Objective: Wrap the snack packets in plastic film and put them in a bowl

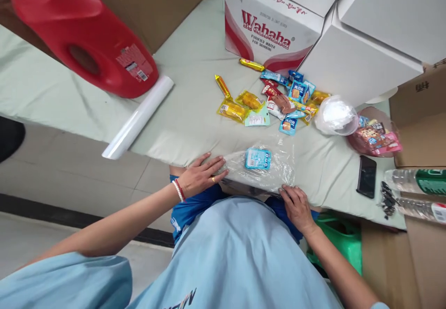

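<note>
A clear plastic bag (pixel 275 172) lies at the near edge of the cloth-covered table (pixel 195 109), with a small blue snack packet (pixel 258 158) inside or on it. My left hand (pixel 202 175) rests flat on the bag's left end, fingers stretched out, a ring and a red-white bracelet showing. My right hand (pixel 297 205) presses the bag's near right edge with fingers curled over the table rim. A pile of several snack packets (pixel 278 102) in yellow, blue and red lies farther back.
A large red jug (pixel 83 35) and a white roll (pixel 137 118) are at left. A Wahaha water carton (pixel 268 25) and white boxes (pixel 362 53) stand behind. At right lie a white bag (pixel 336 115), a bag of snacks (pixel 376 137), a black phone (pixel 366 176), bottles (pixel 414 181) and keys (pixel 386 200).
</note>
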